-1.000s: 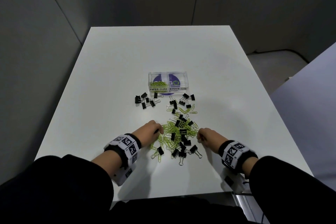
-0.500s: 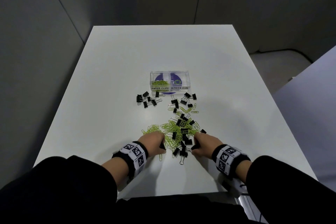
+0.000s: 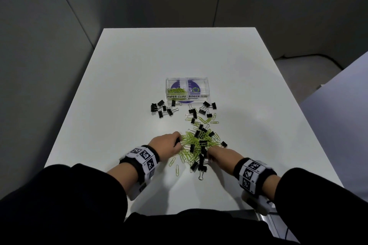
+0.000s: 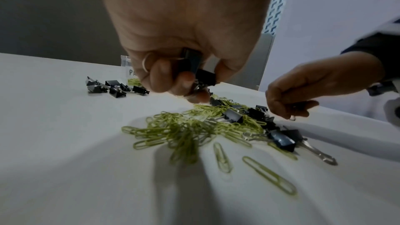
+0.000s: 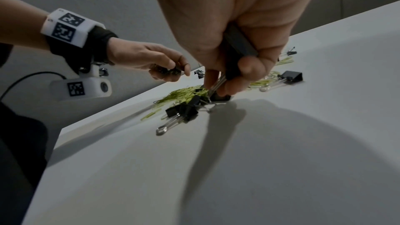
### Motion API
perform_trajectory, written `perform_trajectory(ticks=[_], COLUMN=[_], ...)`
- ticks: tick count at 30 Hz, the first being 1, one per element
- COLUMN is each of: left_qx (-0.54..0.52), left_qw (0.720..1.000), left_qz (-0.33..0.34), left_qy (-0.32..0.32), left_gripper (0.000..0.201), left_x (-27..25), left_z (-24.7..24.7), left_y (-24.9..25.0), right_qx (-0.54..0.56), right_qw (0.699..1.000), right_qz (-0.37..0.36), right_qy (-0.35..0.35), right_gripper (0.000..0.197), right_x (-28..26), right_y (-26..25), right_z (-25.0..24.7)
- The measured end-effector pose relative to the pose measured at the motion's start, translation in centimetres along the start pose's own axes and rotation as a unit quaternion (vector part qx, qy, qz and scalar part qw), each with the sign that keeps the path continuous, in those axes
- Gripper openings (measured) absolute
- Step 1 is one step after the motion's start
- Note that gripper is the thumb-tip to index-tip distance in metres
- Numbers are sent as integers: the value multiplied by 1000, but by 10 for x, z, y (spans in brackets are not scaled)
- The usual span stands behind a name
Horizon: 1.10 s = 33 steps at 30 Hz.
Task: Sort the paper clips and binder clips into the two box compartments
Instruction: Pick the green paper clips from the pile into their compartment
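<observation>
A heap of green paper clips (image 3: 192, 142) mixed with black binder clips (image 3: 202, 143) lies on the white table (image 3: 179, 55) between my hands. My left hand (image 3: 169, 143) sits at the heap's left edge and grips black binder clips (image 4: 198, 69) in its curled fingers. My right hand (image 3: 217, 152) sits at the heap's right edge and also grips binder clips (image 5: 237, 49), its fingertips down among the clips. The clear two-compartment box (image 3: 187, 90) stands farther back; its left part, labelled paper clips, holds green clips, and the right part looks bare.
A loose group of binder clips (image 3: 162, 108) lies left of the box front, another group (image 3: 207, 108) to its right with a few stray paper clips. Two single paper clips (image 3: 175, 165) lie near the front edge. Grey walls surround the table.
Both hands have shifted around the heap's near end, and the right hand now reaches further in among the clips. The left hand now sits at the heap's left edge.
</observation>
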State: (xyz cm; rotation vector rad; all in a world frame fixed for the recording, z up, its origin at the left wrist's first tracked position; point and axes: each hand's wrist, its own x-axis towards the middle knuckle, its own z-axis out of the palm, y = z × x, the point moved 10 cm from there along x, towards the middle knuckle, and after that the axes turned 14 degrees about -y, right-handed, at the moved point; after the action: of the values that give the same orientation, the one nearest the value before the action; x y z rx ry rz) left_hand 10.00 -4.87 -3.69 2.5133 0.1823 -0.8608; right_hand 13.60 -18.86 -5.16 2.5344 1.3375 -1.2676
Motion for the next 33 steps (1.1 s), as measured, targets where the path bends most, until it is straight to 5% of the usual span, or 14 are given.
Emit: perform_trajectory(ticks=[6,12,16,23,33], left_qx=[41,193,230,232,213], left_qw=[999,979,966,967,969], left_qz=[-15,59,114,105,111], left_qy=[-1,-29,-22,-25,-67], left_gripper=[34,35,34,30,32], left_x=[-3,-3,-6,1,14], left_z=[-4,21,35,42,44], left_y=[-8,30,52,60,50], right_qx=[-97,-214,-213,-206,-180], right_qw=[995,972,972,973,977], right_qz=[-23,-95,-93,-103,-70], right_qy=[6,-38,-26,3,-88], right_gripper=[18,41,37,31,28], right_x=[-6,-6,-5,-5,5], right_y=[-20,-42,-43,-42,-32], right_z=[-7,13,13,13,20])
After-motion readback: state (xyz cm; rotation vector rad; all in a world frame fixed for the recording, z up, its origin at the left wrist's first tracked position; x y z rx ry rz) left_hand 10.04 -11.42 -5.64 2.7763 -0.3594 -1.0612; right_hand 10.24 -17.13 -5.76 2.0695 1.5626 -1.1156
